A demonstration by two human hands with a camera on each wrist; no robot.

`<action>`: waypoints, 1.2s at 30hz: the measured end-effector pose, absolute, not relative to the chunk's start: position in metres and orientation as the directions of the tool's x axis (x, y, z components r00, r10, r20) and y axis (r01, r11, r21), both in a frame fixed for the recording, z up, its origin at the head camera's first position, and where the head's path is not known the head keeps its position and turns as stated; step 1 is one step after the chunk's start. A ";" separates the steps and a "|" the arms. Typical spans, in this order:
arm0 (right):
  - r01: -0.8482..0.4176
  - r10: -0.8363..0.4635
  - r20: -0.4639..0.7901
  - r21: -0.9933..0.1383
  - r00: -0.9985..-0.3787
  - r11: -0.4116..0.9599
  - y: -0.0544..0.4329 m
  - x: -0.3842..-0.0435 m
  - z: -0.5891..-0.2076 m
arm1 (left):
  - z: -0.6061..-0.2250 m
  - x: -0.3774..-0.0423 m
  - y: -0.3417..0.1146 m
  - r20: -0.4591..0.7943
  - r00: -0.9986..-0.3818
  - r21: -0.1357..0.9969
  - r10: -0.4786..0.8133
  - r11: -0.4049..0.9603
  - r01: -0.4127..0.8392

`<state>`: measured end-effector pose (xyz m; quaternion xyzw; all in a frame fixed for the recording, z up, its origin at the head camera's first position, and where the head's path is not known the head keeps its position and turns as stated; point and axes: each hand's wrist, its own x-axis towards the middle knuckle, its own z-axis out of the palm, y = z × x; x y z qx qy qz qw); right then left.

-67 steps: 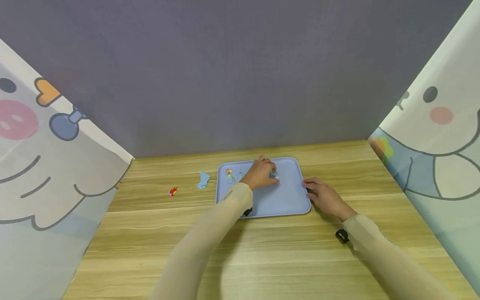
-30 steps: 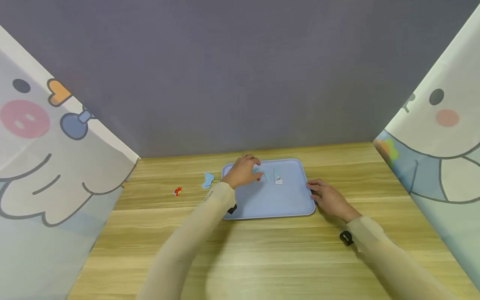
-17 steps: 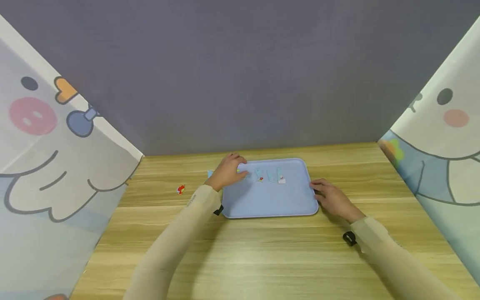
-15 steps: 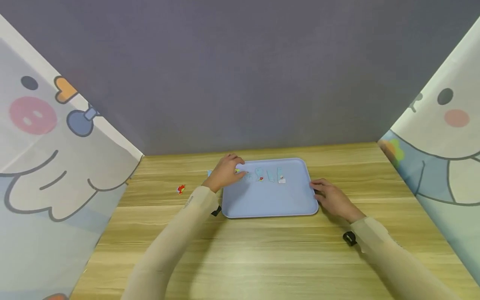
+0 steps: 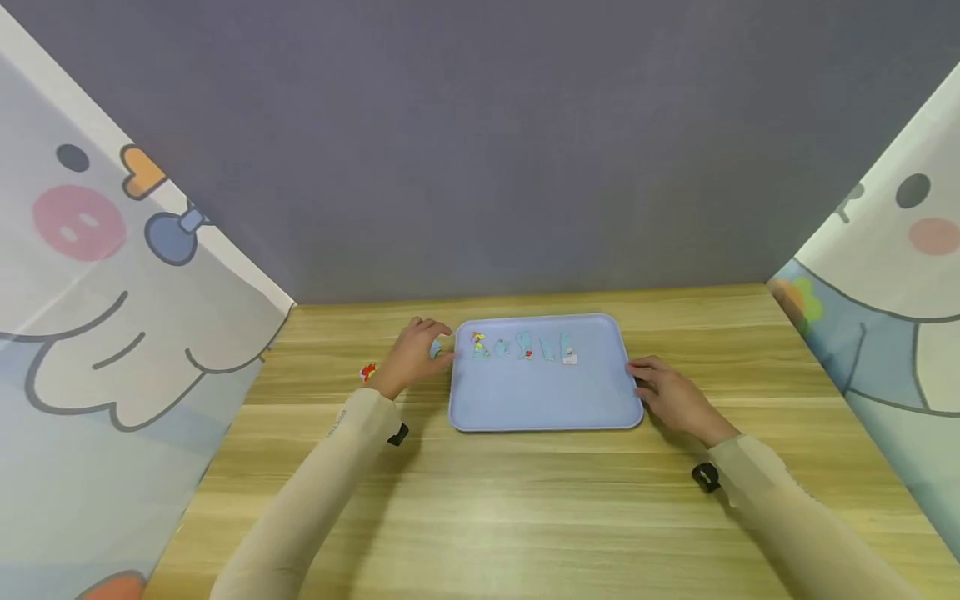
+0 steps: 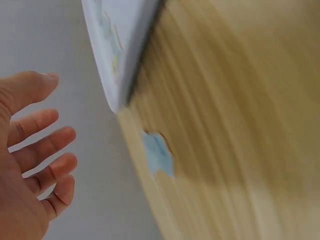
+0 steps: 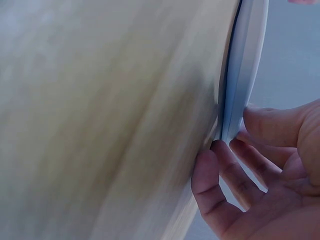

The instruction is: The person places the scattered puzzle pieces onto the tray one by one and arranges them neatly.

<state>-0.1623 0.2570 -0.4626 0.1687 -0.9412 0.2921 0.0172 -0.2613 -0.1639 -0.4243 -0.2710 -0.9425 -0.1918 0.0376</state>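
Head view: left of a smooth, round-cornered tray point(image 5: 543, 400), a notched blue piece point(image 5: 435, 348) is being framed by the wide-parted left hand point(image 5: 411, 357); thin cutouts point(image 5: 525, 345) are being carried inside the tray.

Left wrist: the piece is being borne by wood-grained tabletop point(image 6: 240, 100).

Right wrist: the tray's rim is being touched by the right hand point(image 7: 272, 185); whether gripped cannot be told.

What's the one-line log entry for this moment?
Left hand: holds nothing, near blue piece; Right hand: touches edge of tray; On tray: row of pieces; On table: blue piece, red piece
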 end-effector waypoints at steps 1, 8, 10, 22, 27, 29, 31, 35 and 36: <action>-0.325 -0.306 0.129 -0.544 -0.943 0.773 0.258 -0.162 -0.463 | -0.426 -0.261 -0.168 0.169 -0.857 0.342 0.487 0.786 0.514; -0.322 -0.310 0.117 -0.546 -0.944 0.774 0.260 -0.162 -0.463 | -0.437 -0.262 -0.192 0.148 -0.870 0.269 0.470 0.828 0.492; -0.320 -0.308 0.117 -0.546 -0.944 0.775 0.260 -0.163 -0.463 | -0.440 -0.263 -0.195 0.144 -0.874 0.257 0.464 0.835 0.486; -0.306 -0.296 0.108 -0.540 -0.949 0.784 0.258 -0.163 -0.464 | -0.453 -0.266 -0.197 0.053 -0.917 0.265 0.395 0.880 0.395; -0.301 -0.292 0.105 -0.544 -0.951 0.783 0.258 -0.163 -0.464 | -0.458 -0.266 -0.196 0.048 -0.911 0.252 0.410 0.877 0.409; -0.303 -0.293 0.107 -0.543 -0.950 0.783 0.258 -0.163 -0.464 | -0.458 -0.266 -0.196 0.042 -0.905 0.250 0.424 0.872 0.420; -0.304 -0.294 0.109 -0.544 -0.950 0.782 0.258 -0.163 -0.464 | -0.458 -0.265 -0.195 0.025 -0.901 0.267 0.433 0.865 0.424; -0.304 -0.294 0.109 -0.544 -0.950 0.782 0.258 -0.162 -0.464 | -0.454 -0.262 -0.194 -0.002 -0.897 0.321 0.442 0.850 0.418; -0.303 -0.293 0.108 -0.544 -0.950 0.782 0.258 -0.162 -0.464 | -0.453 -0.261 -0.194 0.002 -0.894 0.334 0.448 0.842 0.423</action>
